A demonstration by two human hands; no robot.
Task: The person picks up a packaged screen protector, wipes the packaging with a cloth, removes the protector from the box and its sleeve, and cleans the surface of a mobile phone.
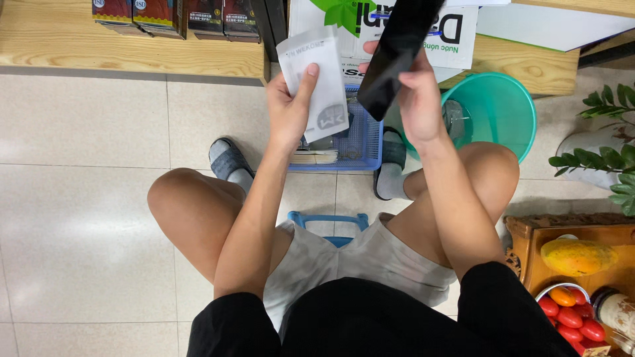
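Observation:
I sit on a blue stool and look down between my knees. My left hand grips a flat white pouch with a grey mark near its lower end, thumb across its face. My right hand holds a black flat phone-like slab, tilted, its upper end towards the shelf. Both are raised above a small blue mesh basket on the floor, which holds several flat packets.
A teal plastic bucket stands right of the basket. A low wooden shelf with boxes runs along the top. A potted plant and a wooden tray with fruit and small tomatoes are at right.

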